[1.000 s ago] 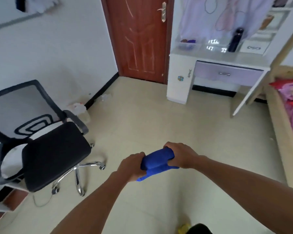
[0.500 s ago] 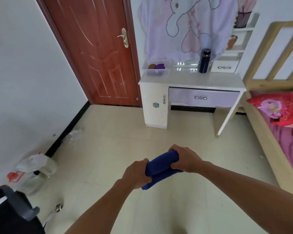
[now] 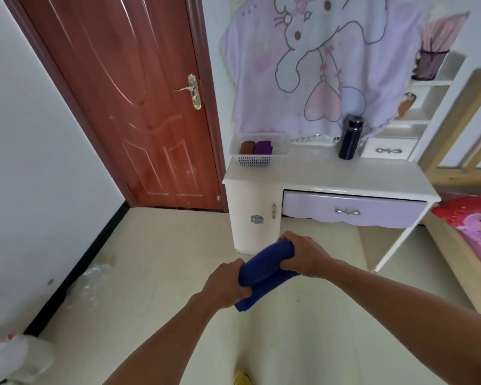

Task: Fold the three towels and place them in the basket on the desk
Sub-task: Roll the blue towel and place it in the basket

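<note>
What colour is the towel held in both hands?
Dark blue; the towel shows best in the head view, gripped between left hand and right hand.

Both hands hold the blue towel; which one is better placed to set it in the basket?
Probably the right hand: it grips the end of the blue towel nearer the desk, and the free space in the basket lies right of the purple towel. The left hand holds the trailing end.

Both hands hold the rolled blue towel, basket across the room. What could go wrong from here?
A loose end of the blue towel hangs below the left hand, so the fold may slip open. The basket holds the brown towel and purple towel; a careless drop could rumple them. The dark bottle near it might get knocked.
</note>
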{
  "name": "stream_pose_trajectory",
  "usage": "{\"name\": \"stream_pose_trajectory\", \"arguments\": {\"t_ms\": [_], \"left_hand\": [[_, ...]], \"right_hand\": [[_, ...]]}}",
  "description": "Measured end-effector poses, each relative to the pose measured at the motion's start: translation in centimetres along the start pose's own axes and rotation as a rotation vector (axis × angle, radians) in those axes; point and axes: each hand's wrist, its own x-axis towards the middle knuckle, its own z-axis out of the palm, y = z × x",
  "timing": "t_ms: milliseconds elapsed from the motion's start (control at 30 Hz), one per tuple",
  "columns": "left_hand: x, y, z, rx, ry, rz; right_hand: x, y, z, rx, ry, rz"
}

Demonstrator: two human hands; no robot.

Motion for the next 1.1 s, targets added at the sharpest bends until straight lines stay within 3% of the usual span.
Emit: {"name": "stream_pose_trajectory", "arguments": {"t_ms": [267,733,933,1100], "left_hand": [[16.2,0.1,-8.6,-0.104,-0.064,0.049],[42.1,4.4,-13.7,-0.274,-0.108,0.01],[49.2,5.3,-15.2,-0.438,-0.072,-0.047],[55.4,5.2,-17.2,-0.535,0.014,0.007]], "right_hand": [[14.2,-0.7,-7.0,0.088,0.141,0.112],[38.2,8.1,-18.5,0.166,0.085,0.165],[47.7,9.5,-22.3,0.17,0.054,0.184],[55.3,10.2,-24.4,0.145,0.103,0.238]]}}
